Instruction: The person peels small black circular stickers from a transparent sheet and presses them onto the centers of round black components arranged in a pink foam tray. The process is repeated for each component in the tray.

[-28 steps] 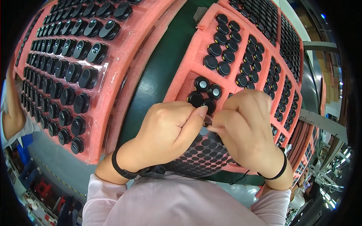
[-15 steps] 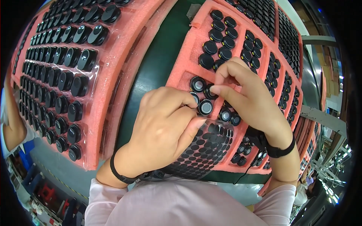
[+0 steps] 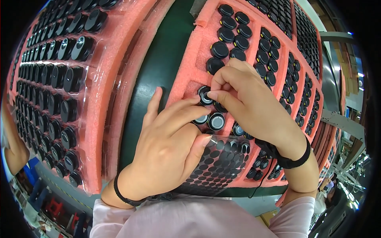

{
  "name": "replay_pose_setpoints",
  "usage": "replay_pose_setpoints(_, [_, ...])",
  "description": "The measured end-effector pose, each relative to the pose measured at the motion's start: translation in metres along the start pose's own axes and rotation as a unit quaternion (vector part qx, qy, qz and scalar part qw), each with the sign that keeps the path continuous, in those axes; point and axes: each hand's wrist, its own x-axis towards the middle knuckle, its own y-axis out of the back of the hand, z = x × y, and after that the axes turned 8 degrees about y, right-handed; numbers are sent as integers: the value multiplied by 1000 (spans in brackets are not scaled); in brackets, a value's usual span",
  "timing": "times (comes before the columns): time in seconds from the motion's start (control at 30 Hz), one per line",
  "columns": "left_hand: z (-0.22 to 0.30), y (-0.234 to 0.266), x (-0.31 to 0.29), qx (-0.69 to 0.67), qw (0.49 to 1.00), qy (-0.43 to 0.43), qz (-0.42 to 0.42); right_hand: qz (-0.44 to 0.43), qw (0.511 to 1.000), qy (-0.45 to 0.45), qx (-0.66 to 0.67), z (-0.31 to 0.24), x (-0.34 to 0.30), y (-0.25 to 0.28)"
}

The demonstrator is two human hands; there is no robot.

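Observation:
Several round black parts with pale ringed faces sit in a compartment of a pink foam tray (image 3: 185, 85). At one of these, a round part (image 3: 205, 95), the thumb and fingers of my right hand (image 3: 254, 105) are pinched together against the rim; whatever is between the fingertips is hidden. My left hand (image 3: 164, 150) is spread, with its forefingers reaching over the neighbouring parts and nothing visible in its grasp. Another ringed part (image 3: 216, 121) lies just beyond its thumb. Below that thumb, a clear sheet of black round stickers (image 3: 216, 162) covers part of the tray.
More black discs (image 3: 226, 35) fill the compartments farther up and right. On the left, clear plastic trays of black oval parts (image 3: 71, 77) rest on pink foam (image 3: 105, 107). A green surface (image 3: 152, 77) runs between. Another person's arm (image 3: 14, 139) shows at the far left.
My right hand has shifted left from one round part to the upper-left one. My left hand's fingers have spread out from a curl, and its little-finger side has lifted outward.

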Motion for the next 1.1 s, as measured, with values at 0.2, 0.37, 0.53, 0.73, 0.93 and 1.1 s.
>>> replay_pose_setpoints(0.2, [-1, 0, 1, 24, 999, -1, -23, 27, 999, 27, -8, 3, 1, -5])
replay_pose_setpoints(0.37, [0, -1, 3, 25, 999, 1, -25, 30, 999, 23, -21, 5, 0, -6])
replay_pose_setpoints(0.53, [0, -1, 3, 21, 1000, 3, -20, 34, 998, 31, -31, 4, 0, -7])
replay_pose_setpoints(0.73, [0, -2, 3, 21, 1000, 8, -15, 38, 998, 33, -37, 4, 0, -9])
replay_pose_setpoints(0.93, [0, -3, 2, 19, 1000, 5, -11, 52, 997, 39, -49, 2, 1, -11])
replay_pose_setpoints(1.1, [-1, -3, 3, -6, 1000, -6, 12, 73, 997, 3, -6, 3, 2, -7])
